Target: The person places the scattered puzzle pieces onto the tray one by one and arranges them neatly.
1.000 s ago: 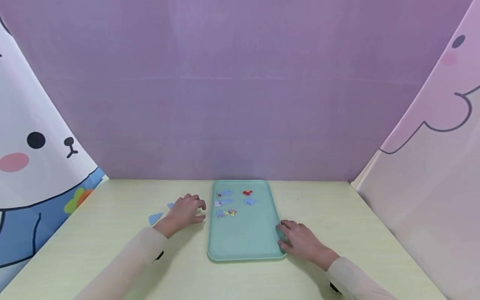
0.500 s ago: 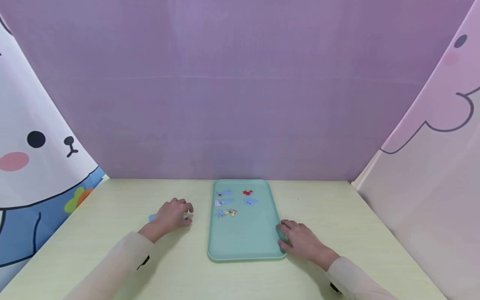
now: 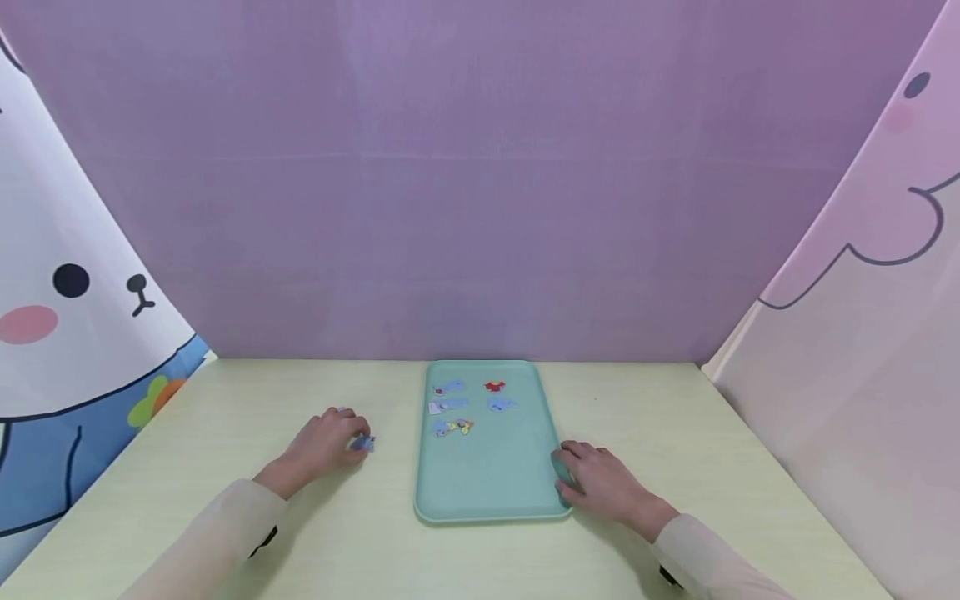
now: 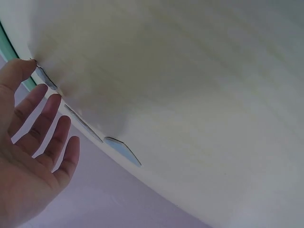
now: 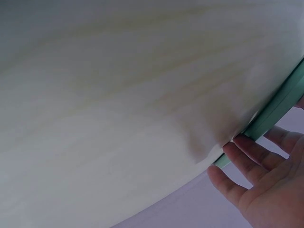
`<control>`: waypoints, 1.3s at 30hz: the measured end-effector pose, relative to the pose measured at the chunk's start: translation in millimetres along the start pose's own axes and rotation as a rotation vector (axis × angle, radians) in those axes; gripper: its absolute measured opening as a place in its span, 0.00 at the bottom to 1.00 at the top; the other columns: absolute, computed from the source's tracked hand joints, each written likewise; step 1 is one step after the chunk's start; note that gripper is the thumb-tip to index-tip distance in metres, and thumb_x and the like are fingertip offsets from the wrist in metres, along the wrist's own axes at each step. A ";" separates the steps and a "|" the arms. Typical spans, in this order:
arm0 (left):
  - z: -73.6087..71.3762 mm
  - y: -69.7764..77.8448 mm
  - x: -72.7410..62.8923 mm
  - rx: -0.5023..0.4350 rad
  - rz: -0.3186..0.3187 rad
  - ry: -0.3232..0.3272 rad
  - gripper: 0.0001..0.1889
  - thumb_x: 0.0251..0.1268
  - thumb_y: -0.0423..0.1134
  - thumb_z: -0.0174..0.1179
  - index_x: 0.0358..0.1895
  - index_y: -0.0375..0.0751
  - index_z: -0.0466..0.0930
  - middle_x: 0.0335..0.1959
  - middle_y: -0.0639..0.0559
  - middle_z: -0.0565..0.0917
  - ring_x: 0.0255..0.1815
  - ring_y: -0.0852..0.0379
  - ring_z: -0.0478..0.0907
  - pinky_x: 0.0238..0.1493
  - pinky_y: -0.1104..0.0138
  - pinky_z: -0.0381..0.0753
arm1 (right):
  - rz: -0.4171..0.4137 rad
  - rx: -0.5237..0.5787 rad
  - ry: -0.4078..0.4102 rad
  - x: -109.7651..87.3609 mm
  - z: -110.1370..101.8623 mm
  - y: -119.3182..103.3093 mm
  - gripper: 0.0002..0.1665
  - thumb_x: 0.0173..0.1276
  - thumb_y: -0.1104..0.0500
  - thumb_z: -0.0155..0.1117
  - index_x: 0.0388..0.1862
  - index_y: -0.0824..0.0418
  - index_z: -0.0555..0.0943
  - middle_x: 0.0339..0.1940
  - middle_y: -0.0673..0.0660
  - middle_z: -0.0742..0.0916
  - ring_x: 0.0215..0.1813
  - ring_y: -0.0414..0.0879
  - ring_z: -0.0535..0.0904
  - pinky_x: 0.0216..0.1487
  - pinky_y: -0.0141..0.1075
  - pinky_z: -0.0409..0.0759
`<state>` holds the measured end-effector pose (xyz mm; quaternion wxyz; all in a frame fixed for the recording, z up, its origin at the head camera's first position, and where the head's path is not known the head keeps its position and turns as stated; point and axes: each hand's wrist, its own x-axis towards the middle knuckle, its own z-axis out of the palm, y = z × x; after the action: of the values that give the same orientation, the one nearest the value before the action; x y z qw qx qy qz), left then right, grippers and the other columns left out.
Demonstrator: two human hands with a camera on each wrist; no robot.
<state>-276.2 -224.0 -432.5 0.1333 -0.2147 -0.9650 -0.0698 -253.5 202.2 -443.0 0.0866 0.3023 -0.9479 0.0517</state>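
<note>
On the table left of the tray, my left hand [image 3: 318,450] has thumb and index finger at the two sides of a small blue cardboard puzzle piece [image 3: 363,443], pinching it. In the left wrist view the piece [image 4: 46,78] shows between thumb tip and index tip, low over the table. Two more light blue pieces lie beyond the other fingertips, one of them a pointed piece [image 4: 122,150]. My right hand [image 3: 603,483] holds the right rim of the mint green tray [image 3: 487,492] near its front corner, fingertips at the edge.
Several cut puzzle pieces lie in the tray's back half: blue ones at left, a red piece [image 3: 494,386] and a blue piece [image 3: 502,403] beside them. A purple cloth wall [image 3: 480,208] closes the table's back; printed cloths stand at both sides.
My left hand has moved left, away from the tray and down to the loose pieces, and a blue piece now shows between its thumb and index finger. My right hand and the tray stay put.
</note>
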 end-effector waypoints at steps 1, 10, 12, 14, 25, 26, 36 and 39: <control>0.2 -0.3 0.0 0.000 0.002 0.003 0.09 0.45 0.40 0.68 0.32 0.46 0.81 0.28 0.54 0.78 0.28 0.56 0.72 0.23 0.65 0.70 | 0.000 0.002 0.000 0.0 -0.2 -0.1 0.25 0.62 0.50 0.58 0.54 0.63 0.75 0.54 0.62 0.78 0.56 0.56 0.74 0.51 0.51 0.74; -0.7 1.0 -0.2 -0.038 0.026 0.017 0.09 0.44 0.37 0.68 0.32 0.44 0.81 0.28 0.54 0.79 0.28 0.58 0.73 0.24 0.67 0.73 | -0.006 0.007 0.004 -0.3 -0.6 -0.5 0.24 0.62 0.50 0.58 0.53 0.62 0.75 0.53 0.61 0.78 0.55 0.56 0.74 0.50 0.50 0.74; -0.5 1.3 -0.1 -0.044 0.029 0.019 0.09 0.44 0.36 0.69 0.32 0.44 0.81 0.28 0.54 0.80 0.28 0.58 0.73 0.24 0.68 0.73 | -0.005 0.004 0.007 -0.3 0.1 -0.1 0.24 0.62 0.50 0.58 0.53 0.62 0.75 0.53 0.62 0.79 0.55 0.56 0.74 0.50 0.50 0.74; -0.1 1.4 0.0 -0.052 0.031 0.022 0.09 0.44 0.36 0.69 0.32 0.44 0.82 0.28 0.55 0.80 0.28 0.59 0.73 0.25 0.68 0.73 | -0.004 0.000 0.006 -0.3 0.6 0.2 0.25 0.62 0.50 0.58 0.54 0.62 0.75 0.53 0.62 0.78 0.56 0.56 0.74 0.50 0.50 0.74; -2.4 2.1 0.8 -0.054 0.039 0.022 0.09 0.43 0.34 0.68 0.31 0.44 0.82 0.27 0.54 0.80 0.29 0.57 0.75 0.26 0.66 0.75 | -0.005 -0.004 0.007 -0.4 0.4 0.1 0.25 0.62 0.49 0.58 0.54 0.62 0.75 0.54 0.62 0.78 0.56 0.56 0.74 0.51 0.50 0.74; -2.7 2.5 0.8 -0.056 0.036 0.020 0.09 0.43 0.33 0.68 0.31 0.44 0.82 0.27 0.54 0.80 0.29 0.57 0.75 0.26 0.66 0.75 | -0.006 -0.004 0.010 -0.5 0.5 0.1 0.25 0.62 0.50 0.58 0.54 0.62 0.75 0.53 0.62 0.78 0.56 0.56 0.74 0.51 0.50 0.74; 0.1 2.1 1.4 -0.061 0.039 0.005 0.08 0.44 0.34 0.68 0.32 0.44 0.82 0.26 0.54 0.80 0.29 0.58 0.74 0.28 0.66 0.75 | -0.007 -0.003 0.017 -1.1 -0.2 -0.6 0.25 0.62 0.50 0.58 0.53 0.62 0.75 0.53 0.62 0.79 0.56 0.56 0.74 0.50 0.50 0.74; 0.2 2.4 1.3 -0.054 0.047 0.011 0.09 0.44 0.34 0.68 0.32 0.44 0.82 0.26 0.54 0.81 0.29 0.57 0.74 0.28 0.66 0.75 | -0.013 -0.007 0.020 -1.3 0.2 0.0 0.24 0.62 0.50 0.58 0.53 0.62 0.75 0.53 0.62 0.79 0.55 0.56 0.75 0.50 0.50 0.74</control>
<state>-276.4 -221.3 -432.0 0.1342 -0.2403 -0.9568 -0.0940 -252.4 202.9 -443.5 0.0973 0.3078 -0.9451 0.0505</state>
